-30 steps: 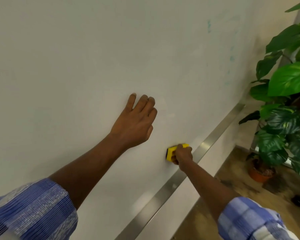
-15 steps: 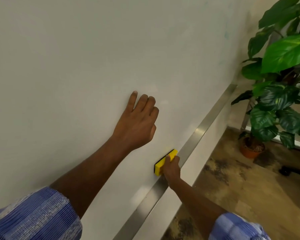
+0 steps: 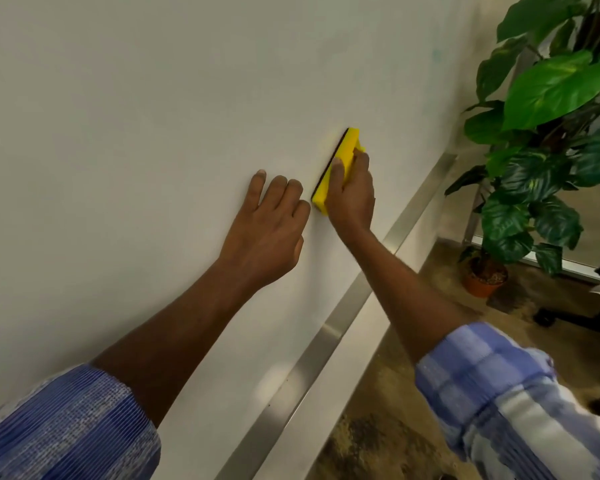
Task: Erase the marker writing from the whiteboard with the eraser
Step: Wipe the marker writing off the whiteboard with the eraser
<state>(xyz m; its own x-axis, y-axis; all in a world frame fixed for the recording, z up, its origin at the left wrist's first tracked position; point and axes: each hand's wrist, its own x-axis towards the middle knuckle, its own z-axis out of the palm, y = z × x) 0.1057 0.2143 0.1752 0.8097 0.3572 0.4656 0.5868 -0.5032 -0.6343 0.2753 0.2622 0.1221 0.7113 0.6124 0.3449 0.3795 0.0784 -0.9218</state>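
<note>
The grip of the right hand (image 3: pixel 352 199) clasps the yellow eraser (image 3: pixel 340 157), dark felt pressed to the whiteboard (image 3: pixel 136 116) above its bottom edge, just beside the left hand (image 3: pixel 267 223) lying flat and released there, so a leftward stroke would likely knock into that hand.

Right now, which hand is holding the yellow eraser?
The right hand: it grips the yellow eraser, pressed to the whiteboard. The left hand lies flat on the board beside it, holding nothing.
</note>
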